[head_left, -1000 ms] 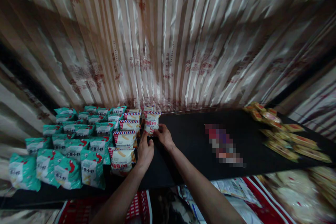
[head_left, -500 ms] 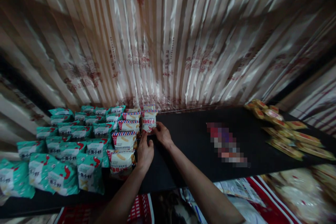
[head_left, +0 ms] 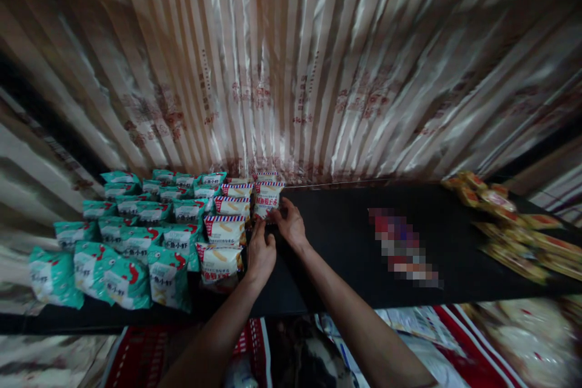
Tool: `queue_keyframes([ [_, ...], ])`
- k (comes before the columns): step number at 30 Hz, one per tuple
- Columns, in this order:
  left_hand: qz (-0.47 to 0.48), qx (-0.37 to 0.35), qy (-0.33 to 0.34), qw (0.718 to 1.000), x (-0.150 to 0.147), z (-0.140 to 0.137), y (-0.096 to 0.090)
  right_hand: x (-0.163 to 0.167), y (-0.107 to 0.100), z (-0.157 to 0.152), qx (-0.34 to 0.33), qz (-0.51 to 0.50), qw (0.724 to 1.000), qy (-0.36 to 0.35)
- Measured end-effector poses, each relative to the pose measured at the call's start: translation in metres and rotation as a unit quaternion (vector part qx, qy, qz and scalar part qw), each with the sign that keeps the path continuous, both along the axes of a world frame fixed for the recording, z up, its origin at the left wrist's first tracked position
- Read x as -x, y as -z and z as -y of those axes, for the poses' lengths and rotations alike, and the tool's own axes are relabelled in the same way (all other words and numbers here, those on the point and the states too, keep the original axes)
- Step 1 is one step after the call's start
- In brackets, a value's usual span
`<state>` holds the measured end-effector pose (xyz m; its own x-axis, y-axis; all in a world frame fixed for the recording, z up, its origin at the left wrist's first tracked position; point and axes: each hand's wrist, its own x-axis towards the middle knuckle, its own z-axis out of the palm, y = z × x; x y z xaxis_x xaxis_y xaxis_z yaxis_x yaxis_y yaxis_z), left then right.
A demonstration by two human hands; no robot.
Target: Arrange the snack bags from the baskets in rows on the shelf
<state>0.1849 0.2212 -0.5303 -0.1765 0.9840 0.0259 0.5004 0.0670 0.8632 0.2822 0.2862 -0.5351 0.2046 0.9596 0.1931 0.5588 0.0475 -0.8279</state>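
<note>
Packet (head_left: pixel 267 196) upright, hands (head_left: pixel 262 253) (head_left: pixel 291 227) at base, shelf (head_left: pixel 336 248)

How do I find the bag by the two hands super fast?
On the black table, look right of the green bags for the white bags. Go to the rightmost ones, near the striped sheet. Yours is the front bag, the only one with both left hand and right hand at its bottom.

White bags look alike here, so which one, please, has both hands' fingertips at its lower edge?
The front bag of the right white column: the left hand and right hand are at its base, while others stand behind or further left.
</note>
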Motion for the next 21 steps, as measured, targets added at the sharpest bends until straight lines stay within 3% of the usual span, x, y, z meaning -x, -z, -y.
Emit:
queue_keyframes([
  [4,0.031,-0.028,0.0,0.999,0.004,0.031,-0.005,0.006,-0.011,0.034,-0.048,-0.1,0.994,-0.001],
  [7,0.068,-0.038,0.02,0.997,0.012,0.07,-0.005,0.017,-0.021,0.085,-0.052,-0.193,0.979,-0.038],
  [11,0.106,-0.041,0.025,0.993,0.036,0.136,0.01,0.036,-0.029,0.169,0.024,-0.21,0.969,-0.13],
  [14,0.145,0.036,0.023,0.989,0.065,0.181,0.034,0.053,-0.02,0.218,0.079,-0.151,0.964,-0.203],
  [16,0.174,0.128,-0.026,0.976,0.089,0.199,0.053,0.068,-0.008,0.237,0.112,-0.106,0.963,-0.221],
  [18,0.203,0.206,-0.116,0.95,0.114,0.205,0.072,0.087,0.009,0.248,0.15,-0.065,0.957,-0.238],
  [21,0.22,0.247,-0.204,0.922,0.149,0.197,0.101,0.118,0.036,0.252,0.224,-0.005,0.936,-0.272],
])
